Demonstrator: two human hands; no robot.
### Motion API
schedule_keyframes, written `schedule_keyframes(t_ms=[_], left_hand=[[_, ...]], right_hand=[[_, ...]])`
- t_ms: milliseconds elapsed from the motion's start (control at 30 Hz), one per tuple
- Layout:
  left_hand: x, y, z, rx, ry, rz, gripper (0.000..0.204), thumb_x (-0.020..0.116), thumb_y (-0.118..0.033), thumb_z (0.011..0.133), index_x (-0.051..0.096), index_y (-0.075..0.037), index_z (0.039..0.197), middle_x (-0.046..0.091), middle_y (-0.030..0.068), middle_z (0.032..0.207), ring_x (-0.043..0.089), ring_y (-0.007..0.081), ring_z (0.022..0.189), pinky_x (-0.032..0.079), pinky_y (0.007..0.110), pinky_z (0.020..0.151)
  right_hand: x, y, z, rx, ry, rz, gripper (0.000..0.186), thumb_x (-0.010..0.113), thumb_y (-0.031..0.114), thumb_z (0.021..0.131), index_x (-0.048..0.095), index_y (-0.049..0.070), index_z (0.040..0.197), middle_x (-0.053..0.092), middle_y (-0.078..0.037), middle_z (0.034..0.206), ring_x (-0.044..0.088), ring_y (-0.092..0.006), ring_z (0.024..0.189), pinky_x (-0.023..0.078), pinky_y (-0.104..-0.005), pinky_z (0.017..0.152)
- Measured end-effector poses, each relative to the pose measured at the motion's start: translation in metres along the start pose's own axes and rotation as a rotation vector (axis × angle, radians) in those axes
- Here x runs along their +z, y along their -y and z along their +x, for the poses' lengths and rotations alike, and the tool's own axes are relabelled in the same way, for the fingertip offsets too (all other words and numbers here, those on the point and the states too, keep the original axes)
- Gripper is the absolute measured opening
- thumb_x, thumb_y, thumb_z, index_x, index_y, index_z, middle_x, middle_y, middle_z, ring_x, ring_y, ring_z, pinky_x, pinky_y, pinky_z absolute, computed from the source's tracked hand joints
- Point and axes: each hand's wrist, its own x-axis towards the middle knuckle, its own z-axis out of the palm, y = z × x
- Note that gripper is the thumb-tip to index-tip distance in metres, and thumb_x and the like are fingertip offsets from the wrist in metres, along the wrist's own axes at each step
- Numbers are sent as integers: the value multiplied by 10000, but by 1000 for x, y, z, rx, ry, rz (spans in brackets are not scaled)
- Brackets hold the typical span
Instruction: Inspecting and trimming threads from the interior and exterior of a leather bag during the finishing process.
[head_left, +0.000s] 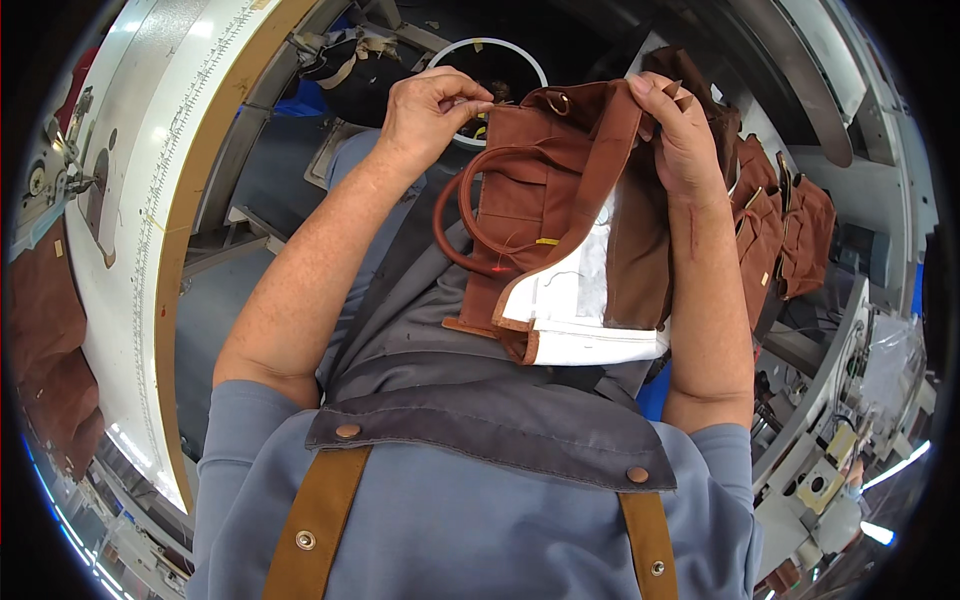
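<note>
A reddish-brown handbag point(520, 190), partly turned out, lies over my lap. It has rounded handles point(450, 225), a small gold ring, a white inner panel point(560, 290) and a dark brown panel point(637, 255). My left hand point(425, 115) is closed, thumb and fingertips pinching at the bag's upper left corner; whether a loose thread is also between them I cannot make out. Higher on the right, my right hand point(685, 135) grips the bag's folded upper edge, the thumb on top and the other fingers partly hidden behind the fabric. A yellow mark shows beside the handles.
On the left stands a white worktable point(130, 260) with a wooden edge and a measuring scale; brown fabric pieces point(50, 350) hang there. Beyond my hands is a round white-rimmed bin point(500, 45). More brown bags point(800, 230) lie to the right, near machine parts point(820, 480).
</note>
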Motion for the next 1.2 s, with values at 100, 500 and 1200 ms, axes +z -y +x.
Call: schedule_keyframes(t_ms=[100, 500, 1200], left_hand=[[5, 3, 2, 202, -40, -33, 172, 781, -44, 804, 729, -17, 966, 693, 39, 863, 619, 114, 676, 491, 255, 589], [-3, 30, 4, -216, -167, -407, 252, 665, -210, 987, 654, 18, 1093, 669, -5, 967, 581, 52, 847, 474, 192, 784], [14, -24, 11, 265, 20, 289, 133, 807, -103, 767, 708, -42, 831, 685, 27, 873, 671, 194, 753, 537, 323, 649]], right_hand=[[-1, -2, 0, -11, 1, -2, 236, 698, 312, 922, 677, 100, 820, 580, 64, 726, 435, -47, 674, 337, -229, 651], [-2, -4, 2, -14, -3, 7, 228, 700, 301, 922, 678, 97, 821, 571, 68, 719, 429, -46, 657, 329, -222, 633], [-2, -5, 1, 7, 24, 50, 218, 714, 298, 918, 677, 101, 832, 576, 65, 731, 431, -46, 657, 330, -223, 634]])
